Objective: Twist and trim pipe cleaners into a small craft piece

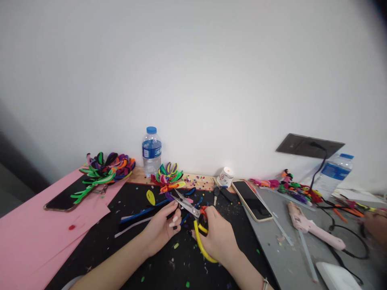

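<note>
My right hand [218,237] grips yellow-handled scissors [193,217], whose blades point up and left toward a multicoloured pipe-cleaner flower [168,177]. My left hand [161,226] is pinched beside the blades, fingertips closed on a purple pipe-cleaner piece [169,197]. Both hands hover over a black mat [133,249] littered with small cut scraps. Blue and white pipe cleaners [142,213] lie just left of my left hand, near a yellow loop [150,197].
A water bottle [151,151] stands by the wall. Another pipe-cleaner flower bunch [105,167] rests on pink paper [36,233] with a phone [65,199]. Right: a second phone [251,199], pink glue gun [313,229], tape roll [225,177], another bottle [334,173], someone's hand [376,225].
</note>
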### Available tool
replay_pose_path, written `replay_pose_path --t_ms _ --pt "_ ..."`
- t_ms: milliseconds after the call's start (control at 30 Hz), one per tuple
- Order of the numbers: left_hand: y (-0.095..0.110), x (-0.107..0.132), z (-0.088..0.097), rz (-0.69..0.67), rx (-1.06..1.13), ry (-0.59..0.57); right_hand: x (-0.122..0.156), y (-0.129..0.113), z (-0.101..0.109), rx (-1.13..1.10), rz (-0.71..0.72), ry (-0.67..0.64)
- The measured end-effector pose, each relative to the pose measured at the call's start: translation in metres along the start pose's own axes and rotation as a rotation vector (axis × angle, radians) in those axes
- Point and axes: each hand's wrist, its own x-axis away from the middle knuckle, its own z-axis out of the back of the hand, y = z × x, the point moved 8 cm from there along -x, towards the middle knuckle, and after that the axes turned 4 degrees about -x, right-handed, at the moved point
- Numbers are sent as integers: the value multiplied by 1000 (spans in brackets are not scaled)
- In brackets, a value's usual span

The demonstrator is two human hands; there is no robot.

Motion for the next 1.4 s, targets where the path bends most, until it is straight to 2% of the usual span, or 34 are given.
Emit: replay_pose_path --t_ms 367,767,1133,1267,1400 --pt "-1 0 -3 37 125 -4 0 0 -1 -30 -5 -26" --pt "-4 1 -1 41 64 -18 -2 3 3 -4 -26 -32" --pt "-3 0 1 34 27 -23 -3 5 6 64 17 11" --pt "1 1 -1 -15 -79 -20 -6 14 12 78 -20 37" --pt "10 3 -6 -145 -367 32 -11 40 21 78 -164 75"
